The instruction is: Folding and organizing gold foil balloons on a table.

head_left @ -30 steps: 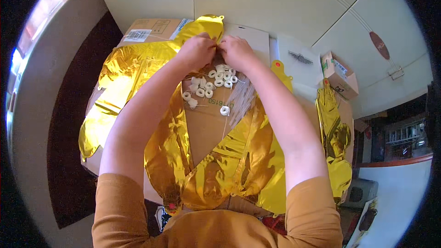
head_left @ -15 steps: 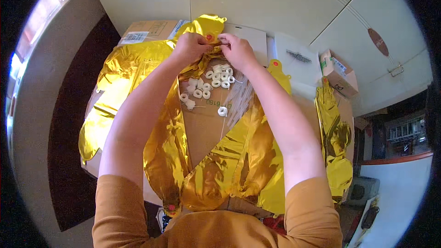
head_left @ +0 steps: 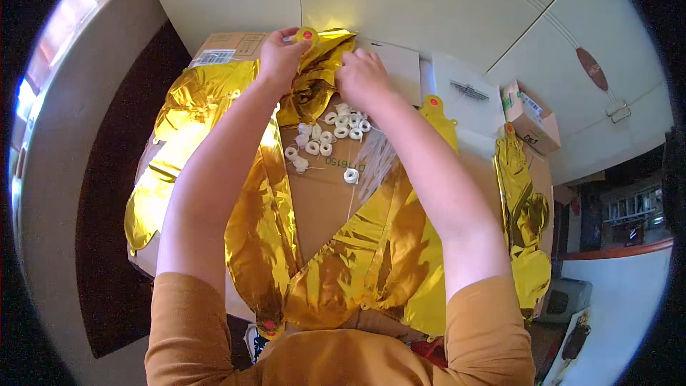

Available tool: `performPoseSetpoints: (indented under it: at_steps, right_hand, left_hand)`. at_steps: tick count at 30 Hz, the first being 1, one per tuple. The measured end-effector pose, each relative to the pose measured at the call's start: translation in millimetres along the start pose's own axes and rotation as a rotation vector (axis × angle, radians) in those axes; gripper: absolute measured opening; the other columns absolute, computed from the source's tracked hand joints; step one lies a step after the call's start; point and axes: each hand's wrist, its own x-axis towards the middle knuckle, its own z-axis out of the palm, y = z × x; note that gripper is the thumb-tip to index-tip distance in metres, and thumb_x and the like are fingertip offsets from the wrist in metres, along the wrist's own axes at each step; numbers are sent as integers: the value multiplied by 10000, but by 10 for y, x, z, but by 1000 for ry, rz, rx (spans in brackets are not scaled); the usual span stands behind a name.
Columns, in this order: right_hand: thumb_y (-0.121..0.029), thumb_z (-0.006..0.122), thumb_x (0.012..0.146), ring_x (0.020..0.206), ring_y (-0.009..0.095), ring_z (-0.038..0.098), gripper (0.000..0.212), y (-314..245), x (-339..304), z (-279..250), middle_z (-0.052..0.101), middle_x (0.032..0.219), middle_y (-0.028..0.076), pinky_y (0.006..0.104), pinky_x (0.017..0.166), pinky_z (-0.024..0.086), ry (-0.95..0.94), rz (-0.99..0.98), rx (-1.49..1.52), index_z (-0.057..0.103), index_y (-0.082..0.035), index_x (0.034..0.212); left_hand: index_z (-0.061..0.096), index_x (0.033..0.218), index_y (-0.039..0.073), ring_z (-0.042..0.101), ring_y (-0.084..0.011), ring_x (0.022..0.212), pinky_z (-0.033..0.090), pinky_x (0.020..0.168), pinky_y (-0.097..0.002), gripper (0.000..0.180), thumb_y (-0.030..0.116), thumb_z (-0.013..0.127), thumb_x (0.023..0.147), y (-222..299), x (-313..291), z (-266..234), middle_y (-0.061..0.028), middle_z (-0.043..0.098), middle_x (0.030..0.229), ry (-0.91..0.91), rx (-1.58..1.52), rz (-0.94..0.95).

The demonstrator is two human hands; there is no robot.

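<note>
At the far side of the table, my left hand [head_left: 280, 61] pinches the tab end of a flat gold foil balloon [head_left: 320, 71], beside the tab's red dot. My right hand [head_left: 364, 80] has its fingers curled at the right edge of the same crumpled foil; the fingertips are partly hidden. Just below my hands lies a cluster of small white ribbon rolls [head_left: 341, 121], with one roll [head_left: 351, 176] apart and its ribbon trailing. Several clear plastic straws [head_left: 374, 161] lie under my right forearm. More flat gold foil [head_left: 261, 221] spreads around them, close to me.
Gold foil balloons lie at the left [head_left: 204, 96] and at the right [head_left: 520, 221]. A cardboard box [head_left: 246, 44] stands at the back left, and an open small carton [head_left: 532, 118] at the back right. Pale cabinet doors [head_left: 400, 0] rise behind the table.
My hands have moved apart, the left one up and left with the red-dotted tab. The foil between them has spread out and swung downward.
</note>
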Motion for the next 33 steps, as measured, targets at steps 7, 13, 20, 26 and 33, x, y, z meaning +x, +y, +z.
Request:
performPoseSetpoints:
  at_steps: [7, 13, 20, 26, 33]
  right_hand:
    - [-484, 742, 792, 1114, 356, 633, 578, -33, 387, 105, 635, 1260, 171, 439, 945, 514, -393, 269, 338, 678, -52, 1171]
    - [-507, 808, 704, 1145, 370, 618, 753, -89, 373, -64, 611, 1309, 204, 433, 989, 497, -495, 208, 322, 624, -35, 1262]
    - [-455, 833, 685, 1126, 369, 626, 695, -172, 486, -14, 660, 1220, 206, 437, 948, 511, -423, 164, 349, 650, -31, 1205]
    - [-550, 817, 653, 1208, 326, 593, 788, -64, 514, -20, 624, 1302, 180, 426, 1010, 495, -565, 203, 405, 643, -69, 1252]
    - [-551, 823, 688, 1155, 347, 600, 756, 4, 414, 123, 622, 1231, 196, 423, 956, 496, -415, 241, 339, 628, -59, 1229]
  left_hand:
    - [689, 1127, 0, 588, -102, 710, 475, 600, -262, 323, 125, 765, 839, 137, -59, 114, -50, 699, 904, -2, -67, -85]
    - [707, 1106, 33, 637, -144, 769, 508, 637, -300, 311, 147, 788, 828, 509, 874, -561, -51, 702, 908, 71, -126, 27]
    - [655, 1159, -28, 701, -252, 930, 555, 886, -396, 419, 281, 739, 888, 1353, 1955, -2698, -144, 722, 1030, 89, -141, -18]
    - [660, 1143, -19, 700, -226, 909, 562, 867, -367, 360, 236, 730, 899, 2231, 1218, -2825, -133, 723, 1016, 63, -4, 169]
    - [667, 1124, -8, 698, -195, 883, 570, 845, -334, 291, 183, 719, 910, 3040, -42, -2293, -121, 723, 998, -131, 82, 356]
